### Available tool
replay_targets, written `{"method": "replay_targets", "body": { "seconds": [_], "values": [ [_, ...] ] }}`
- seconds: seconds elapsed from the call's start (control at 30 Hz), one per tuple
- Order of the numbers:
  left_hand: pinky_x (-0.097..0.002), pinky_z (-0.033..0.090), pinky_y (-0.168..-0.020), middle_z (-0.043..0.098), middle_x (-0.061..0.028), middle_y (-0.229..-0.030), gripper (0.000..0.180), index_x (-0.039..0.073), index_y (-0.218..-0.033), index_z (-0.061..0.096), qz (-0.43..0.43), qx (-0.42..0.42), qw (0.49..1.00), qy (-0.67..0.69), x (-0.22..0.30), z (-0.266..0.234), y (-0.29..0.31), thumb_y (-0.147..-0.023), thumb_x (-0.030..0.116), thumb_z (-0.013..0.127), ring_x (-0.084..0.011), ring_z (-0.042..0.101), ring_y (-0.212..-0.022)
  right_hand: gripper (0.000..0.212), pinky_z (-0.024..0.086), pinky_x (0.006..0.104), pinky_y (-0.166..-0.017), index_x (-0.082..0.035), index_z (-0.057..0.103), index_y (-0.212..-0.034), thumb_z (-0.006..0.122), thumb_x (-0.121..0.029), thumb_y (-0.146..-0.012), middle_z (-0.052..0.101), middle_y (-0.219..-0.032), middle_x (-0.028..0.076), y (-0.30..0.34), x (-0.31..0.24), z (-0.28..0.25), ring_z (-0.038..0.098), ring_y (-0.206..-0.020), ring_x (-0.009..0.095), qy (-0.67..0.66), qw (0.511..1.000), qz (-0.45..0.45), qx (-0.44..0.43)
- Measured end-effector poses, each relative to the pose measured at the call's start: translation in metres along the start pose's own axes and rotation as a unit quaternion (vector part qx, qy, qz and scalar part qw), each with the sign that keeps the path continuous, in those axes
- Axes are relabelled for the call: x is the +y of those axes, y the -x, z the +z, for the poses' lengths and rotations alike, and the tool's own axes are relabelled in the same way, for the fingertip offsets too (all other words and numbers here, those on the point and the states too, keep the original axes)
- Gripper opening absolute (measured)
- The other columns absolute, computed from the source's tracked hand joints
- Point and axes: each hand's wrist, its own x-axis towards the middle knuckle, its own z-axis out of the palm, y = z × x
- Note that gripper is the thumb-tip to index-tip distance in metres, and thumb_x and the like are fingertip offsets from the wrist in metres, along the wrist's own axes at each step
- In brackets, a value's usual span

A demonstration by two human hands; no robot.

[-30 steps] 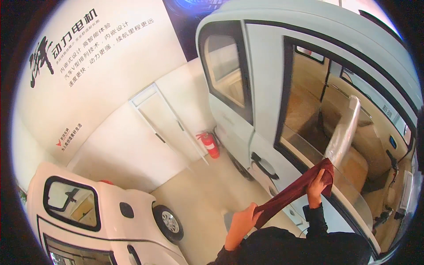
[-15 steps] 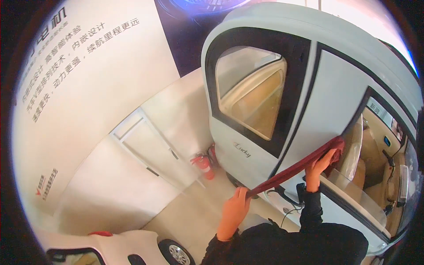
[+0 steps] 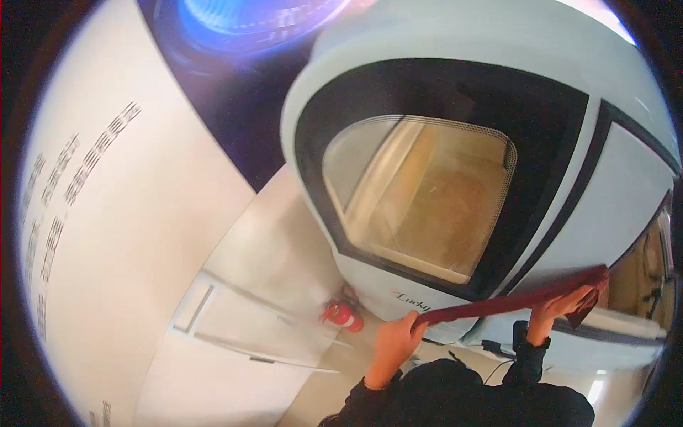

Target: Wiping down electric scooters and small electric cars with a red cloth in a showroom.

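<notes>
A dark red cloth (image 3: 491, 307) is stretched between my two hands, in front of the side of a small pale vehicle (image 3: 605, 185). My left hand (image 3: 397, 343) is closed round the cloth's left end, low by the vehicle's rear lower panel. My right hand (image 3: 558, 310) grips it toward the other end, beside the open front window. A short loose end of cloth hangs past my right fingers. Above the cloth is the rear side window (image 3: 434, 196), framed in black, with tan trim showing through it.
A red fire extinguisher (image 3: 345, 315) stands on the floor near the vehicle's rear. Behind it, a white door-like panel (image 3: 249, 320) is set along the pale printed wall (image 3: 156, 178). A dark blue panel (image 3: 242, 99) rises behind the vehicle.
My view has swung left and closer to the rear window, which looks larger. Both hands still hold the cloth, now lower in view. The white car at lower left has gone out of view.
</notes>
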Motion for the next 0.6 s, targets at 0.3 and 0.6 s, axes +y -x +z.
{"method": "replay_targets", "body": {
  "seconds": [0.3,0.6],
  "values": [
    [-0.0409,0.044,-0.048,0.059,-0.0139,-0.058,0.023,0.010,-0.074,0.065,0.064,0.045,0.994,0.082,-0.037,0.009,-0.089,-0.079,0.032,0.069,-0.0343,0.059,-0.053,0.054,0.014,0.0444,-0.113,0.012,0.022,-0.141,0.032,-0.017,-0.097,0.021,-0.149,0.029,-0.004,-0.028,-0.004,0.021,-0.139,0.041,0.046,0.998,0.014,-0.037],
    [-0.0369,0.044,-0.051,0.058,-0.0179,-0.060,0.021,0.004,-0.080,0.069,0.059,0.071,0.986,0.138,-0.093,-0.040,-0.145,-0.079,0.024,0.070,-0.0320,0.057,-0.052,0.062,0.022,0.0509,-0.109,0.013,0.026,-0.139,0.044,-0.014,-0.086,0.036,-0.136,0.036,-0.055,-0.135,0.046,0.032,-0.128,0.049,0.117,0.982,0.013,-0.145]
  ]
}}
